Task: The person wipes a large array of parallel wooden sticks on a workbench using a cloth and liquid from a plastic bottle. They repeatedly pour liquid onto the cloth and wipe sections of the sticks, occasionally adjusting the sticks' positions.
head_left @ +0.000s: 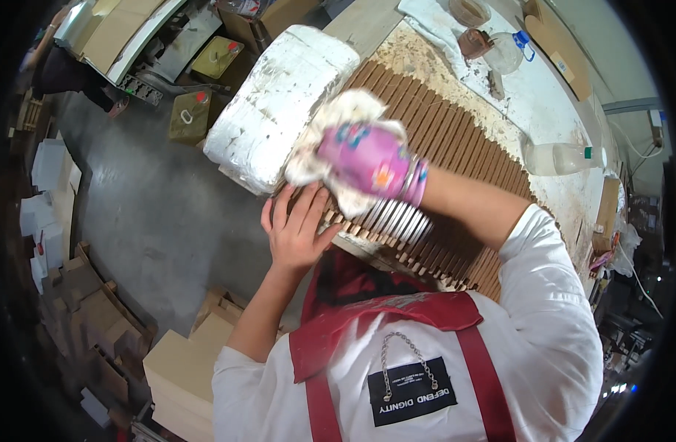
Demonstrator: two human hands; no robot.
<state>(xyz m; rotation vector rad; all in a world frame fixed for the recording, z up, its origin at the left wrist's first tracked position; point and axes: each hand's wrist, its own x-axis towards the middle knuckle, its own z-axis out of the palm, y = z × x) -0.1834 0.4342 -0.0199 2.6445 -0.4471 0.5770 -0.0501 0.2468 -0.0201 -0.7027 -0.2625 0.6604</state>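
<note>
Centrally, the gloved right hand holds a crumpled, brown-stained white cloth against a row of slim brown strips, beside a white wrapped block. The bare left hand, fingers loosely spread, rests at the strips' near ends. Clear blue-capped jug and green-capped bottle, contents unclear, occupy the pale, dusty workbench; a red-capped olive can stands on grey floor.

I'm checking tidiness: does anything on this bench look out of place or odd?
The tabletop beyond the brown strips looks untidy, smeared and flecked with brown. Oddly, only the right hand wears a glove; the left hand is bare.
</note>
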